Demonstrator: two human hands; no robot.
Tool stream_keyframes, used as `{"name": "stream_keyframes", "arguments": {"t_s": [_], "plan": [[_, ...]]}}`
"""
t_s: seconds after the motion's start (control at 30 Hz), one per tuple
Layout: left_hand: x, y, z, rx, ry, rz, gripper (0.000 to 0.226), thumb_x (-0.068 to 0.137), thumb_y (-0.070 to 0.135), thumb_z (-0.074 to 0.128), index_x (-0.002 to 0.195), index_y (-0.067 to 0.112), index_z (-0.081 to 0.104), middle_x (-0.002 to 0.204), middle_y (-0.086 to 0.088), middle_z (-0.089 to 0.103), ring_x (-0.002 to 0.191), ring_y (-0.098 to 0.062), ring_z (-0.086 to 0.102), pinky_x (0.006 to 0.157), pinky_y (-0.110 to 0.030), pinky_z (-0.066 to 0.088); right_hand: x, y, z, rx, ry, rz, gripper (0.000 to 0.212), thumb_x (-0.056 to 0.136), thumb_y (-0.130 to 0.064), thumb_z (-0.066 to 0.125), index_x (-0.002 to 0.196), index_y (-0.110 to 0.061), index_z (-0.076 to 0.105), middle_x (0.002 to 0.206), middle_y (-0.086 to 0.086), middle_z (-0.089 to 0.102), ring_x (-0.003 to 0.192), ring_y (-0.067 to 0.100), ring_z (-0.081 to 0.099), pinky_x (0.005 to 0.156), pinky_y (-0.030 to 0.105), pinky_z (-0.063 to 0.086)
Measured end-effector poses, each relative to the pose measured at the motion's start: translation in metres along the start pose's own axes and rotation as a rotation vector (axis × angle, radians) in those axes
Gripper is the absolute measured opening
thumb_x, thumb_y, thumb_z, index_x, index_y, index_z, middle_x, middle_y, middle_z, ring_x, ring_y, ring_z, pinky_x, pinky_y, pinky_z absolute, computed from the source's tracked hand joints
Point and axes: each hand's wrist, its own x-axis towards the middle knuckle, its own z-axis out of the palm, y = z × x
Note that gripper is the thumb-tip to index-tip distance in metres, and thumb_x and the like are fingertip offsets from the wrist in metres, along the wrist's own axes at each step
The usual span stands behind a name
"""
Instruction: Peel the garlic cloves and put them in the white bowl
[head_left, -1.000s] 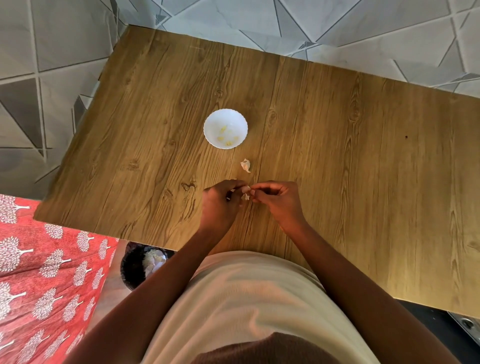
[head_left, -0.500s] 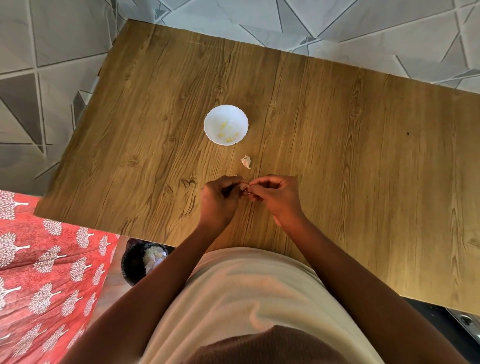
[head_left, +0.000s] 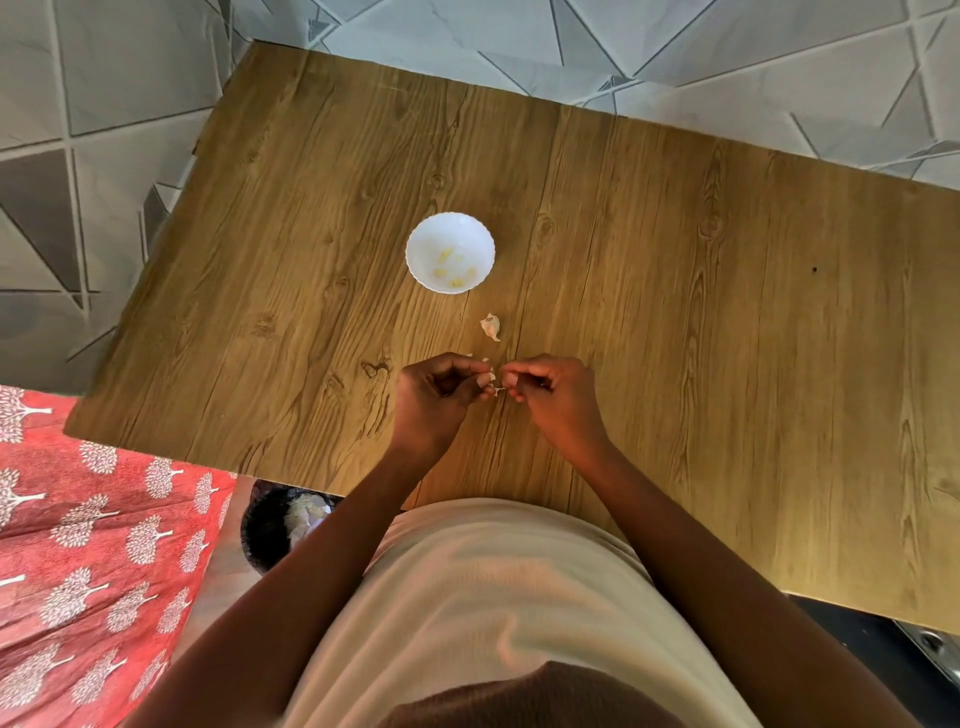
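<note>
- nearest, at the near left below the table edge, a dark bin (head_left: 270, 530) sits on the floor with pale scraps inside; it looks placed there to catch skins, though that is a guess.
- over the near middle of the wooden table (head_left: 675, 312), the two hands are brought together, fingertips almost meeting.
- the left hand (head_left: 434, 397) has its fingers curled around a small garlic clove (head_left: 491, 378), holding it steady; most of the clove is hidden by the fingers.
- the right hand (head_left: 553, 392) pinches a thin strip of papery skin (head_left: 500, 389) at the clove's near end, seemingly to pull it away; one hand anchors so the other can tear.
- just beyond the hands, another garlic clove (head_left: 490, 327) in its skin lies alone on the table, apart from both hands and within easy reach, probably the next one.
- farther still, a little left of centre, the white bowl (head_left: 450, 224) stands upright with a few yellowish peeled pieces (head_left: 452, 270) at its bottom, so the task looks partly done.
- the bowl is well apart from the hands, leaving room to peel.
</note>
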Motion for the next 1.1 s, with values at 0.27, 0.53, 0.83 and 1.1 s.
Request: {"name": "stream_keyframes", "arguments": {"t_s": [0.27,0.53,0.83,1.1], "plan": [[0.0,-0.002,0.003,0.057,0.041,-0.043,0.009,0.092,0.003,0.076,0.099,0.009,0.076,0.089,-0.001,0.078,0.084,-0.021,0.077,0.083,-0.047,0.064,-0.002,-0.007,0.003,0.064,-0.003,0.037,0.019,0.088,-0.01,0.079,0.105,-0.018,0.079,0.091,-0.004,0.079,0.082,0.011,0.075,0.081,0.04,0.063],[0.0,-0.002,0.003,0.116,0.056,-0.021,0.01,0.09,0.005,0.079,0.098,0.011,0.077,0.091,0.003,0.078,0.088,-0.016,0.076,0.084,-0.046,0.063,0.0,-0.02,0.006,0.469,-0.006,0.309,0.017,0.083,0.001,0.08,0.099,-0.002,0.077,0.087,0.015,0.078,0.081,0.029,0.077,0.075,0.035,0.062],[-0.001,-0.002,-0.004,0.088,0.018,0.003,0.012,0.088,0.005,0.08,0.1,0.005,0.078,0.094,-0.005,0.079,0.09,-0.022,0.077,0.087,-0.047,0.063,-0.001,-0.02,0.002,0.45,-0.037,0.293,0.018,0.081,0.0,0.082,0.097,0.002,0.077,0.086,0.018,0.077,0.081,0.034,0.075,0.073,0.033,0.061],[0.008,-0.014,-0.024,0.358,0.304,0.122,0.014,0.09,0.004,0.077,0.097,0.016,0.077,0.089,0.008,0.075,0.079,-0.003,0.07,0.071,-0.024,0.058,0.008,-0.01,0.008,0.04,0.009,0.072,0.015,0.082,0.003,0.078,0.087,-0.01,0.081,0.074,-0.006,0.075,0.067,0.007,0.072,0.067,0.019,0.057]]}}
